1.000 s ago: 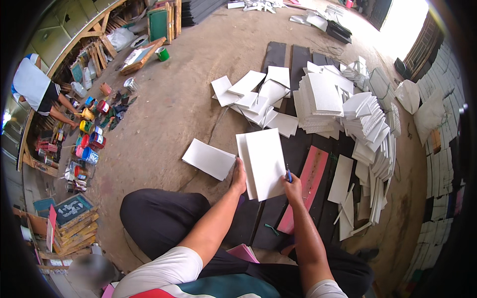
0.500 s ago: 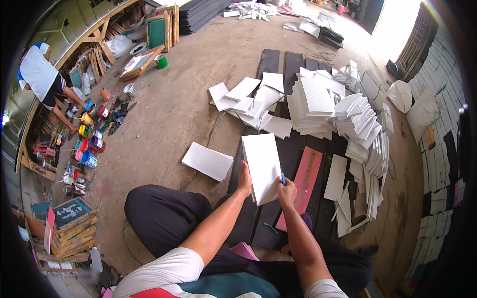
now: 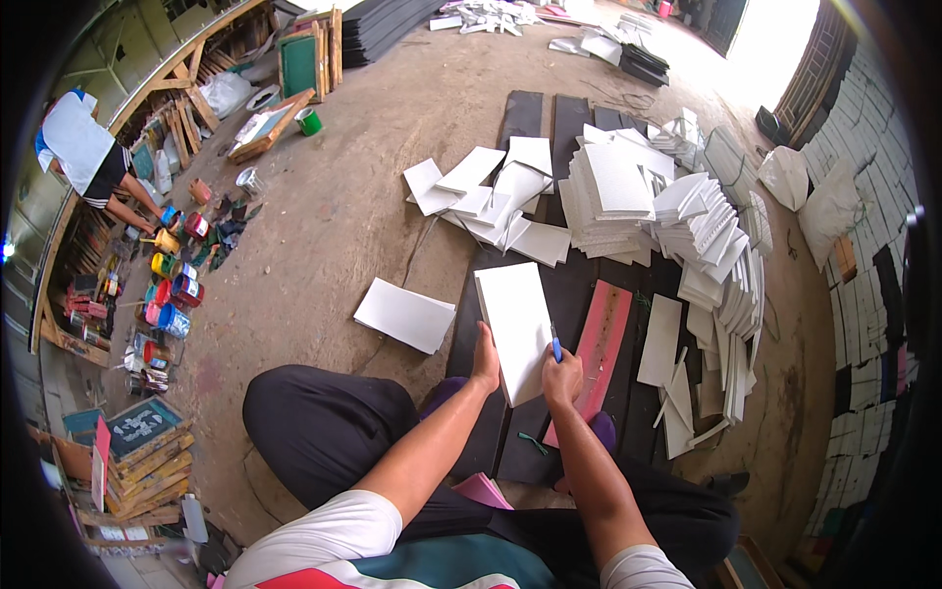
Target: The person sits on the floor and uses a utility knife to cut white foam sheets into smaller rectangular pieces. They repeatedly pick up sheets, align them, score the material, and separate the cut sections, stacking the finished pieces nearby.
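Before me I hold a small stack of white rectangular sheets (image 3: 514,329) above the dark boards, tilted slightly. My left hand (image 3: 485,359) grips its left edge, thumb up along the side and the other fingers hidden behind. At the right edge is my right hand (image 3: 563,379), closed round a slim blue tool (image 3: 556,348), a pen or a cutter; I cannot tell which. That hand also touches the sheets' lower right edge. A separate stack of white sheets (image 3: 405,315) lies on the floor to the left, and a pink strip (image 3: 593,358) lies right of my right hand.
Loose white pieces (image 3: 486,201) and a tall heap of white sheets (image 3: 610,187) lie ahead on dark boards (image 3: 573,137). More white pieces (image 3: 731,294) spread along the right. At far left a person (image 3: 83,147) reaches toward paint cans (image 3: 175,319). Wooden frames (image 3: 147,461) stand lower left.
The view has shifted slightly. The blue tool sits a little lower along the right edge of the sheets, with my right hand slightly lower and further left. My left hand keeps its hold.
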The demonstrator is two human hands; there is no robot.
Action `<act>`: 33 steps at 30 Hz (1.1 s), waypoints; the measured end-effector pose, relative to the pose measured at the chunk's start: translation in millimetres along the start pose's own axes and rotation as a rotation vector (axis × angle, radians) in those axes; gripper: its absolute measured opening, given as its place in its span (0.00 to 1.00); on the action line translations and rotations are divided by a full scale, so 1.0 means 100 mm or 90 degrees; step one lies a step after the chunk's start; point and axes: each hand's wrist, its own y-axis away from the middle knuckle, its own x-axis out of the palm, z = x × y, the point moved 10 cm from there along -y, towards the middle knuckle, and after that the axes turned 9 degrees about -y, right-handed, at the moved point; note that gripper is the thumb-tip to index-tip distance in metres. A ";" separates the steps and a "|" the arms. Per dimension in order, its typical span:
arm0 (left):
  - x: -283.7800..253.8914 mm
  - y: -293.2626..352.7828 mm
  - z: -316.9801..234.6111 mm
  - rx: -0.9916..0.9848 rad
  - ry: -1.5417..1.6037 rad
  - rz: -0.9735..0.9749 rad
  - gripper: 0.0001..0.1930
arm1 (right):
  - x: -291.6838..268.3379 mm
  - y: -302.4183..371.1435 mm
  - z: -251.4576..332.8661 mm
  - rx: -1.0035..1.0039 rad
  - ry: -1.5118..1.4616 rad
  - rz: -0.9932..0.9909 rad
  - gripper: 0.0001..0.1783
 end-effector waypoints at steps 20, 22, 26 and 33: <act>-0.32 0.00 -0.06 0.019 -0.080 -0.143 0.38 | 0.32 -0.06 -0.01 -0.034 0.067 0.090 0.28; -0.34 0.06 -0.07 -0.013 -0.100 -0.138 0.36 | 0.37 -0.08 -0.07 -0.006 0.089 0.119 0.29; -0.62 0.09 0.05 -0.047 -0.090 -0.246 0.35 | 0.49 -0.17 -0.23 0.062 0.089 0.138 0.30; -1.38 -0.01 -0.21 0.008 -0.211 -0.446 0.30 | 0.48 -0.88 -0.73 0.078 0.076 0.060 0.26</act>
